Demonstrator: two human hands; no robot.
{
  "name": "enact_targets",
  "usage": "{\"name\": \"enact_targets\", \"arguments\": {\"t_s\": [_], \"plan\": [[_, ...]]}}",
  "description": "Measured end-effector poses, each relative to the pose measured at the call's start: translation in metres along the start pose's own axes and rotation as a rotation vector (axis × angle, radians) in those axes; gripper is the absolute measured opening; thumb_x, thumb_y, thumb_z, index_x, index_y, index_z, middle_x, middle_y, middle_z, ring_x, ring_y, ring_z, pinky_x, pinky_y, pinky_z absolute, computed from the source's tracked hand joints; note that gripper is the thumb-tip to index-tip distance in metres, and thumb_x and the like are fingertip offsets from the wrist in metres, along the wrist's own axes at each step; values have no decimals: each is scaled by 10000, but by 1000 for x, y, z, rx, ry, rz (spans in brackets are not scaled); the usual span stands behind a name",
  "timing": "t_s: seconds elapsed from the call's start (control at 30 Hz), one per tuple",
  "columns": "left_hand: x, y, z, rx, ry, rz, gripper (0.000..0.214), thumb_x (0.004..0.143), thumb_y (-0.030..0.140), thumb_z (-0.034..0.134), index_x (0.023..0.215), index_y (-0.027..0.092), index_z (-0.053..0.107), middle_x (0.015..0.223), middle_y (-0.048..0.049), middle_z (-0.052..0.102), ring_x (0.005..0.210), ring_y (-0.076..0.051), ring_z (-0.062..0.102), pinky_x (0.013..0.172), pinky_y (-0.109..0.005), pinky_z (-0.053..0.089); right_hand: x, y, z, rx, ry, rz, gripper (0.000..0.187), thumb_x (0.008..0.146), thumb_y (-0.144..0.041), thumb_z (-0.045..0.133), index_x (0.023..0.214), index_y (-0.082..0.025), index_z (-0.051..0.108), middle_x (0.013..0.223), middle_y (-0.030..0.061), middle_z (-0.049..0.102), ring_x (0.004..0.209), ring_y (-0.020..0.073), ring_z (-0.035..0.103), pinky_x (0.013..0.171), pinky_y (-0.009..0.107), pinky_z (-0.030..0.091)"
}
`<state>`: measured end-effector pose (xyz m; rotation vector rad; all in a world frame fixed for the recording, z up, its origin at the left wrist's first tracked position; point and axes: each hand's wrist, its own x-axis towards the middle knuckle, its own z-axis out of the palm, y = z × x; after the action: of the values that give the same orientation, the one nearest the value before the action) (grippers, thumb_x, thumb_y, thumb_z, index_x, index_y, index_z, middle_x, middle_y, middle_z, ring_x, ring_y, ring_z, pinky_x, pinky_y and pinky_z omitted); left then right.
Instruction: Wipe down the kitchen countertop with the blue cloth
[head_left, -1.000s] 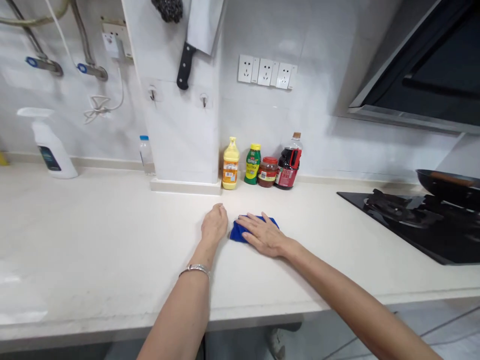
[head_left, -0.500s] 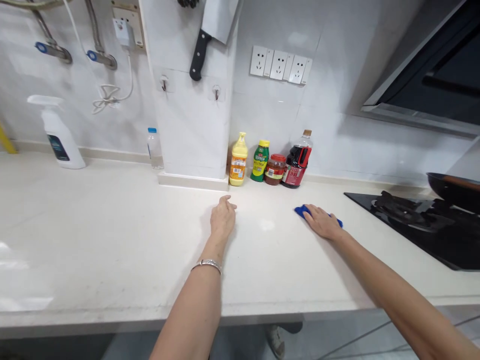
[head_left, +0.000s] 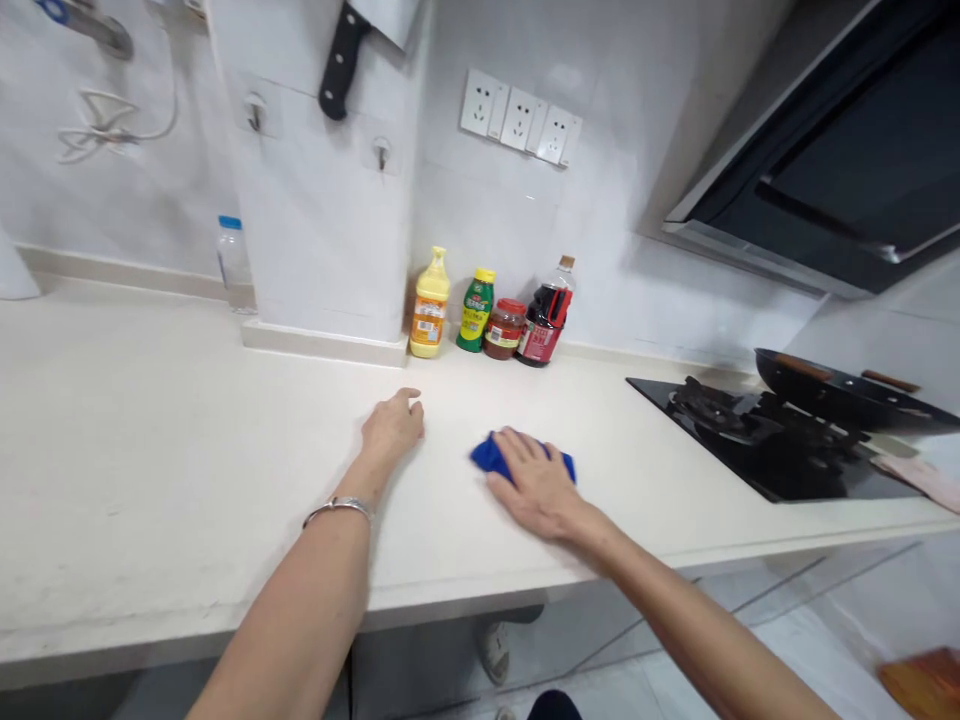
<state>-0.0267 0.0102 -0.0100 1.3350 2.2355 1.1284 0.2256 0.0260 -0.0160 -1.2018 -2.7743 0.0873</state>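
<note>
My right hand lies over a folded blue cloth, pressing it against the white countertop. Parts of the cloth stick out past the fingers on both sides. To its left, my left hand rests on the counter with a silver bangle at the wrist. Its index finger points out and the other fingers curl loosely; nothing is held. Beyond the hands, along the wall, stand a yellow bottle, a green squeeze bottle, a red-lidded jar and a dark sauce bottle.
On the right is a black gas hob with a wok, under a dark range hood. A clear bottle with a blue cap stands left of the pillar. A cleaver hangs above, near wall sockets.
My right hand has slid the blue cloth left and nearer to me. My left hand stays on the counter, shifted slightly. The view has turned right, showing more of the hob and wok.
</note>
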Motion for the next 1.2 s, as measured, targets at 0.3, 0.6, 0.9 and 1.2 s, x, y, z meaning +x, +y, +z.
{"name": "enact_targets", "arguments": {"t_s": [0.3,0.6,0.9,1.2], "plan": [[-2,-6,-4,45,-23,34,461,934,301,383,1333,209,594,661,26,684,520,-131,596,630,-240,484,-56,-45,-10,141,-66,-457,611,1071,-509,300,1635,-279,258,1694,24,224,1551,276,190,1261,588,118],[1,-4,-3,141,-114,42,438,887,292,430,1260,278,659,657,36,690,609,-170,620,654,-287,430,-131,100,-27,2,-110,-330,568,1086,-402,331,1639,-379,202,1694,-17,208,1558,227,207,1272,535,169],[1,-1,-17,44,-317,89,461,850,317,452,1242,167,642,727,-15,733,564,-151,590,593,-260,452,-120,75,-21,-12,-112,-314,564,1087,-430,304,1639,-361,210,1694,2,216,1564,240,179,1258,565,165],[3,-77,-103,76,-44,36,499,782,429,446,1155,209,694,696,-12,705,457,-147,517,535,-274,451,-16,-53,-13,100,-129,-606,604,1047,-478,386,1617,-302,287,1686,15,255,1550,246,198,1260,571,83]]}}
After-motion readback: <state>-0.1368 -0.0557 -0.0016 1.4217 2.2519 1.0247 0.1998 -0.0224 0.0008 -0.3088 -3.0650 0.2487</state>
